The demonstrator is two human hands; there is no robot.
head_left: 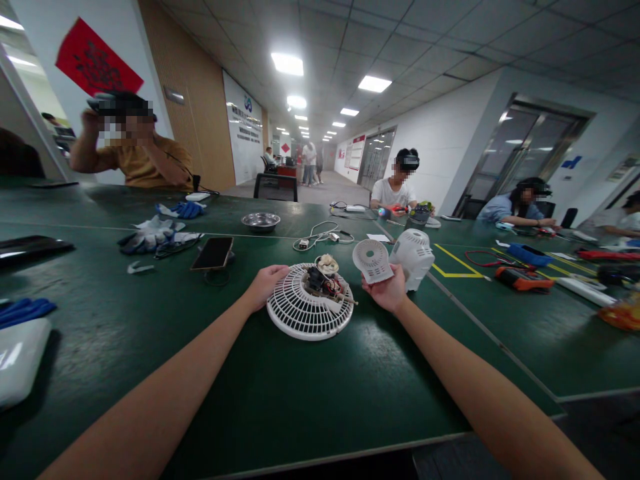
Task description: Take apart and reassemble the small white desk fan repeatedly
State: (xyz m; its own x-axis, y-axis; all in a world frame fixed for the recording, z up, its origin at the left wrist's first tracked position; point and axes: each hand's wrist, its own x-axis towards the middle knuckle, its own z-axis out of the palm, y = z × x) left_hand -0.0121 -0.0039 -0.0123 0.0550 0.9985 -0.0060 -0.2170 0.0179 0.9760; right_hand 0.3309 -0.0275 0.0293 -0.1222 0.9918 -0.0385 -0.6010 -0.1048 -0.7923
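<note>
A round white fan grille (pixel 300 308) lies on the green table, with a dark motor and loose wires (pixel 325 283) exposed at its centre. My left hand (pixel 269 285) is closed on the grille's left rim, thumb on top. In my right hand (pixel 389 291) is a white perforated plastic cover (pixel 373 261) with a round hole, raised above the table at the grille's right. Just behind that hand stands a white plastic housing (pixel 414 257) with vent slots; whether the fingers touch it I cannot tell.
Beyond the grille lie a coiled white cable (pixel 320 235) and a steel bowl (pixel 261 221). Leftward are a phone (pixel 214 253), work gloves (pixel 155 237) and a white case (pixel 23 360). An orange multimeter (pixel 524 280) lies to the right. Several people sit around the table.
</note>
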